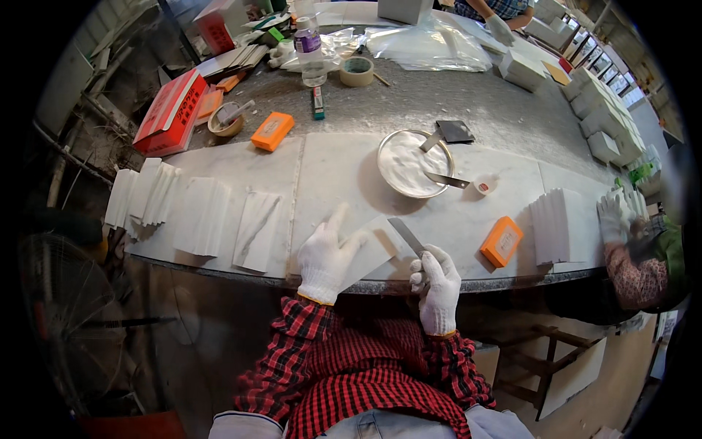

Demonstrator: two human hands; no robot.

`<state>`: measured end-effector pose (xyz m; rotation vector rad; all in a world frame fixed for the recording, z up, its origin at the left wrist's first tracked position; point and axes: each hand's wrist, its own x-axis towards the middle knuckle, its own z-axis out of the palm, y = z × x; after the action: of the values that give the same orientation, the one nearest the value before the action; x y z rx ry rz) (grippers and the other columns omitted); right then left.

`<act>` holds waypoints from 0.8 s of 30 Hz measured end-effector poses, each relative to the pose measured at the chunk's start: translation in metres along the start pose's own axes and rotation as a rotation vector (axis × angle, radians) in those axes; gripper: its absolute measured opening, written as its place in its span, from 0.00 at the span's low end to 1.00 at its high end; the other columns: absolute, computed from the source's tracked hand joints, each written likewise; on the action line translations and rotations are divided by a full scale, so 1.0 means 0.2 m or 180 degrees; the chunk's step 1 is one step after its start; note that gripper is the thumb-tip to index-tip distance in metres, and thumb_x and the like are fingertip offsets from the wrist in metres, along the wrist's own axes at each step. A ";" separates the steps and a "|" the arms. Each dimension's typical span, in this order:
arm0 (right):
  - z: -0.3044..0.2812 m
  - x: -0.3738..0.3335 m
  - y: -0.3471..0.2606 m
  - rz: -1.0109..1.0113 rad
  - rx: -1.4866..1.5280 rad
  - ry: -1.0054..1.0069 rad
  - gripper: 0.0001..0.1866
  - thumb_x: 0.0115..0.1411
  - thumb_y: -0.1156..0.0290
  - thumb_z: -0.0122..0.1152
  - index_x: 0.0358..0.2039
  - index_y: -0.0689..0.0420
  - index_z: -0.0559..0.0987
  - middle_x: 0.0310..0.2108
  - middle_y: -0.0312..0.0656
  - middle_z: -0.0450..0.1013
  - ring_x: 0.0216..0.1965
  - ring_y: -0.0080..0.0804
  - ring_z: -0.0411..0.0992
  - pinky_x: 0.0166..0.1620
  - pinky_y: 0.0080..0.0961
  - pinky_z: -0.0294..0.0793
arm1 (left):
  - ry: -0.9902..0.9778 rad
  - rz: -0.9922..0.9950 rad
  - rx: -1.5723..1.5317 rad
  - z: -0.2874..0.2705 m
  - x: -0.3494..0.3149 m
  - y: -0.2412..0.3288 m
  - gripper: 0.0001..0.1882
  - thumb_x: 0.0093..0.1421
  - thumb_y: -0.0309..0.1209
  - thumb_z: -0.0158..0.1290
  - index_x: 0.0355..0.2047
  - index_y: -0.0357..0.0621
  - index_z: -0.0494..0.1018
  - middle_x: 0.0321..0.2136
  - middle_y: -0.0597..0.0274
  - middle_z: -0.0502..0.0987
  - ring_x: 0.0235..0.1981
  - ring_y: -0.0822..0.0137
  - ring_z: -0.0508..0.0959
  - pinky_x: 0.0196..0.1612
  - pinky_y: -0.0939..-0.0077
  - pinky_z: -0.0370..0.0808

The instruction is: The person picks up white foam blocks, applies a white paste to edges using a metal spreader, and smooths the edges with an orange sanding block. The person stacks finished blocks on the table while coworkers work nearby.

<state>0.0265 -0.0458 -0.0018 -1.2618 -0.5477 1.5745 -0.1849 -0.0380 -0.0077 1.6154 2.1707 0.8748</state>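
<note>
My left hand (326, 257), in a white knit glove, has its fingers stretched apart at the left side of a thin white stone tile (369, 254). Its thumb lies over the tile's surface. My right hand (437, 284), gloved alike, is closed around a putty knife (406, 235), whose flat grey blade points up and left beside the tile's far right corner. Beyond the hands stands a round metal bowl (382, 162) of white paste or powder. A scraper (431, 140) and a second knife (447, 180) rest in it.
Stacks of white tiles stand left (201, 216) and right (557, 227). A veined tile (257, 230) lies nearer. Orange boxes (502, 241), a tape roll (357, 72) and a bottle (310, 55) sit on the table. A co-worker's gloved hand (614, 216) is at right; another person works at the far side.
</note>
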 end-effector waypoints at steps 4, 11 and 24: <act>0.00 -0.01 0.06 0.0047 0.0093 -0.0023 0.17 0.72 0.69 0.59 0.57 0.61 0.74 0.36 0.36 0.78 0.28 0.18 0.73 0.29 0.15 0.71 | 0.0284 0.0512 0.0361 0.05 -0.07 -0.01 0.35 0.58 0.40 0.67 0.65 0.49 0.73 0.41 0.54 0.80 0.40 0.50 0.81 0.45 0.56 0.77; 0.07 -0.07 0.09 0.0076 0.0204 -0.0209 0.15 0.73 0.70 0.57 0.57 0.62 0.73 0.34 0.39 0.78 0.27 0.20 0.73 0.28 0.17 0.72 | 0.0692 0.1020 0.0396 0.04 -0.16 -0.03 0.35 0.56 0.37 0.68 0.65 0.46 0.73 0.51 0.52 0.79 0.49 0.50 0.78 0.55 0.54 0.74; 0.09 -0.28 0.06 -0.0486 -0.1540 -0.1290 0.12 0.71 0.71 0.62 0.49 0.66 0.81 0.32 0.42 0.81 0.29 0.21 0.77 0.33 0.19 0.76 | -0.1064 -0.1000 -0.3080 -0.26 -0.26 0.09 0.12 0.67 0.32 0.62 0.43 0.34 0.83 0.31 0.62 0.85 0.32 0.76 0.79 0.38 0.81 0.76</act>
<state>0.0022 -0.0958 0.0199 -1.2076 -1.3144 1.6280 -0.1840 -0.0981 0.0367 0.8281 1.3467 1.1776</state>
